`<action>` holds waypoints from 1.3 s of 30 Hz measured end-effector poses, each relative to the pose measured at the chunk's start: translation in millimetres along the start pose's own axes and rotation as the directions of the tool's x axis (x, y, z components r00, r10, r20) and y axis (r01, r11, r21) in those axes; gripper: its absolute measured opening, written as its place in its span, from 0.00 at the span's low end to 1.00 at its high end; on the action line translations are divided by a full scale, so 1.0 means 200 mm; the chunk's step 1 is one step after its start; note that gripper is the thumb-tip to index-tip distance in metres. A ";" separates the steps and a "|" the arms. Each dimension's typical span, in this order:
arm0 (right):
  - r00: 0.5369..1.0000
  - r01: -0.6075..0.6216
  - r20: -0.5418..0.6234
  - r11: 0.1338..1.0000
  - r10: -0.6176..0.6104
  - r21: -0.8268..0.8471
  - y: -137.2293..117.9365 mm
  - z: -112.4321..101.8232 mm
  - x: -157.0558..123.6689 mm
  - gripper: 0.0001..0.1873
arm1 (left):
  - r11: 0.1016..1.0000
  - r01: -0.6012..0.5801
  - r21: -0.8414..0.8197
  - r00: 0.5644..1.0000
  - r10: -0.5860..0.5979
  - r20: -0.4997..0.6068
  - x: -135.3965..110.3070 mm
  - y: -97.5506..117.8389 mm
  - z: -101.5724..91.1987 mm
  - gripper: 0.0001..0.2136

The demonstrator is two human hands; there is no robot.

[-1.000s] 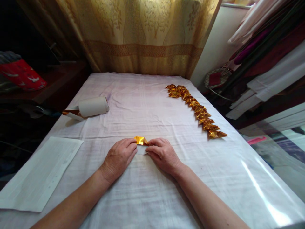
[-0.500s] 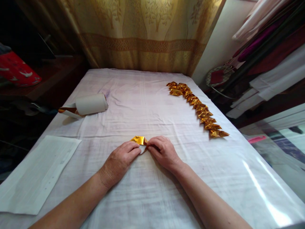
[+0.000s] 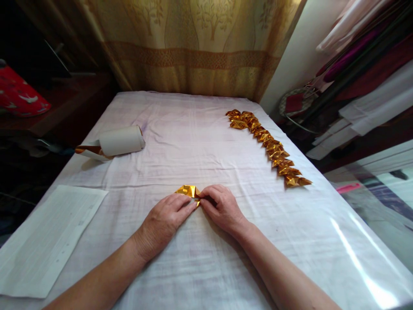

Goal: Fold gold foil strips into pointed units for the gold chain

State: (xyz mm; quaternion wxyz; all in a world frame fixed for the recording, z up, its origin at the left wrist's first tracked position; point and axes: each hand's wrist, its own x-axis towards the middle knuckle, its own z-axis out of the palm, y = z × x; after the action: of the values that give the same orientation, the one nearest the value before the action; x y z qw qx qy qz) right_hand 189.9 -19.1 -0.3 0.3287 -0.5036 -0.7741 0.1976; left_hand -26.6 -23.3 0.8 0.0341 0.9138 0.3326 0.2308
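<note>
A piece of shiny gold foil paper (image 3: 187, 190), partly folded, lies on the white cloth at the middle of the table. My left hand (image 3: 167, 214) is closed on its left part, the thumb along the near edge. With thumb and forefinger, my right hand (image 3: 221, 206) pinches the paper's right end. The fingers hide much of the folds. To the right, a row of folded gold foil pieces (image 3: 274, 150) runs away from me, each overlapping its neighbour.
At the left lies a roll of paper (image 3: 121, 141), white outside, its gold-lined end loose. Nearer me is a flat white sheet (image 3: 48, 241). A curtain (image 3: 193, 47) hangs behind the table, and clothes (image 3: 377, 103) hang at the right. A red patterned object (image 3: 21, 92) stands at far left.
My left thumb has moved right, towards my right fingers. The near flap, which showed white, now shows gold along its edge. The view has shifted slightly.
</note>
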 end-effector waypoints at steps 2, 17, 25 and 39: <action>1.000 -0.020 -0.012 1.000 0.020 -0.021 -0.01 0.01 0.00 0.04 | 1.000 0.001 0.022 1.000 -0.001 0.000 0.00 0.00 0.00 0.15; 0.996 -0.068 -0.058 0.996 0.065 -0.060 -0.03 0.03 0.00 0.05 | 0.997 -0.059 0.040 0.998 0.059 -0.002 0.01 0.00 -0.02 0.14; 0.996 -0.081 -0.038 0.994 0.079 -0.074 -0.03 0.03 0.01 0.04 | 0.996 -0.054 0.064 0.998 0.053 0.018 0.03 0.01 -0.03 0.14; 0.999 0.020 -0.040 0.992 -0.025 -0.126 0.00 0.05 -0.01 0.07 | 0.993 -0.112 -0.036 0.993 0.114 0.027 0.03 -0.04 -0.08 0.13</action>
State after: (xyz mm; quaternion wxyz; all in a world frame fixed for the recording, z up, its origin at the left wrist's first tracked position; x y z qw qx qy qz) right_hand 183.7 -20.5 -7.2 0.3145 -0.5184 -0.7837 0.1345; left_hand -34.3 -14.5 15.1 0.0418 0.9337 0.2757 0.2246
